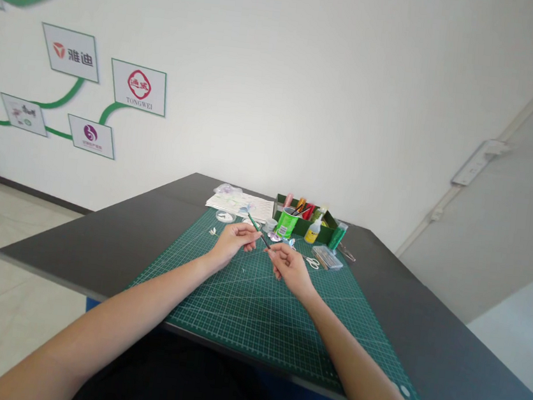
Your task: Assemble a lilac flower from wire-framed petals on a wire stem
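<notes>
A thin green-and-black stick (255,224) slants between my hands above the cutting mat (254,311). Something pale blue and petal-like shows at its upper end; I cannot tell whether it is attached. My left hand (234,244) pinches the stick near its middle with thumb and fingers. At the lower, dark end, the fingertips of my right hand (290,268) are closed on it. White-handled scissors (312,263) lie just beyond my right hand. Small shiny pieces (274,236) lie behind the hands, partly hidden by them.
White sheets (258,207) lie at the back left, near a round white dish (225,217). A green can (287,223) with tools stands before a dark green box (325,233) of tubes. Beside these are a glue bottle (312,232) and a clear case (328,257).
</notes>
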`<action>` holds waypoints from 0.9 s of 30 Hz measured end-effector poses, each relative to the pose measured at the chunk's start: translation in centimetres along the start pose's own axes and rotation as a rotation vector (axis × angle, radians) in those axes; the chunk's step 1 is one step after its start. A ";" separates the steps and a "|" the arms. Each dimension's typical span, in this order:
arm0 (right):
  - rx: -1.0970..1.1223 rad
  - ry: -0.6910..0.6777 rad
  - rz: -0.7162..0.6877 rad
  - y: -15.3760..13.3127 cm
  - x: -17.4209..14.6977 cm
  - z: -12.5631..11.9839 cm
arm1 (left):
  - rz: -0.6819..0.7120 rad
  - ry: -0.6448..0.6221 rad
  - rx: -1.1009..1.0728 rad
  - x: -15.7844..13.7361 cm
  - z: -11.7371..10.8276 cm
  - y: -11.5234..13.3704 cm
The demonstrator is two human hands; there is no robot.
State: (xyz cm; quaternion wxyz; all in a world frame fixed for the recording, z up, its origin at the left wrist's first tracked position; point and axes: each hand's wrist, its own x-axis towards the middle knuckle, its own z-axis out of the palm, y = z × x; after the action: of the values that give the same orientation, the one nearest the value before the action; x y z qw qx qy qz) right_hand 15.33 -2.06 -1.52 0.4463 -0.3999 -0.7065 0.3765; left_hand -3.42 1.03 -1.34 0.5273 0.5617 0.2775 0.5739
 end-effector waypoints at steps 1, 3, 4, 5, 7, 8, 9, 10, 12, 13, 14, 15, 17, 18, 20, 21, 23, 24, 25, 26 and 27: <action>-0.002 0.012 0.006 0.0 0.0 0.0 | -0.003 0.002 0.004 0.0 0.0 0.0; -0.014 0.022 0.012 0.0 -0.1 0.0 | -0.002 0.003 0.017 -0.1 0.0 0.1; -0.021 0.020 0.012 0.0 -0.1 0.0 | 0.000 -0.001 0.025 -0.1 0.1 0.2; -0.026 0.016 0.010 0.1 -0.1 0.0 | 0.004 -0.008 0.035 -0.1 0.1 0.2; -0.029 0.010 -0.002 0.2 -0.1 -0.1 | 0.014 -0.021 0.054 -0.2 0.0 0.2; -0.028 0.011 -0.008 0.3 -0.1 -0.1 | 0.019 -0.024 0.063 -0.2 0.0 0.2; -0.028 0.012 -0.014 0.4 0.0 -0.1 | 0.023 -0.025 0.072 -0.2 0.0 0.2; -0.029 0.011 -0.018 0.4 0.0 -0.1 | 0.027 -0.024 0.079 -0.2 0.0 0.2; -0.033 0.008 -0.030 0.6 0.0 -0.1 | 0.031 -0.020 0.088 -0.2 0.1 0.2; -0.034 0.004 -0.037 0.7 0.1 -0.1 | 0.031 -0.019 0.091 -0.2 0.1 0.2; -0.036 -0.002 -0.043 0.8 0.1 -0.1 | 0.030 -0.019 0.093 -0.2 0.1 0.2; -0.038 -0.010 -0.045 0.9 0.1 -0.1 | 0.029 -0.019 0.094 -0.2 0.1 0.2; -0.043 -0.027 -0.043 1.0 0.2 -0.2 | 0.024 -0.019 0.094 -0.2 0.2 0.3; -0.047 -0.035 -0.043 1.0 0.2 -0.2 | 0.022 -0.019 0.093 -0.2 0.2 0.3; -0.058 -0.046 -0.052 1.1 0.2 -0.1 | 0.023 -0.016 0.094 -0.2 0.2 0.3; -0.066 -0.048 -0.059 1.0 0.2 -0.1 | 0.024 -0.014 0.096 -0.2 0.2 0.3; -0.083 -0.052 -0.069 1.0 0.2 -0.1 | 0.026 -0.012 0.100 -0.2 0.1 0.2; -0.088 -0.055 -0.071 0.9 0.2 0.0 | 0.025 -0.012 0.103 -0.2 0.1 0.2; -0.090 -0.057 -0.072 0.9 0.2 0.0 | 0.024 -0.011 0.106 -0.2 0.1 0.2; -0.089 -0.061 -0.073 1.0 0.2 0.0 | 0.022 -0.010 0.112 -0.2 0.0 0.2; -0.086 -0.065 -0.072 1.0 0.2 0.0 | 0.020 -0.010 0.118 -0.1 0.0 0.2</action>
State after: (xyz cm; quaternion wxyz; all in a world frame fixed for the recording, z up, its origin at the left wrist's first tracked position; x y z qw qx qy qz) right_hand 15.47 -1.52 -2.36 0.4189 -0.3806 -0.7501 0.3421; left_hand -3.51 0.87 -1.26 0.4887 0.5975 0.3028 0.5590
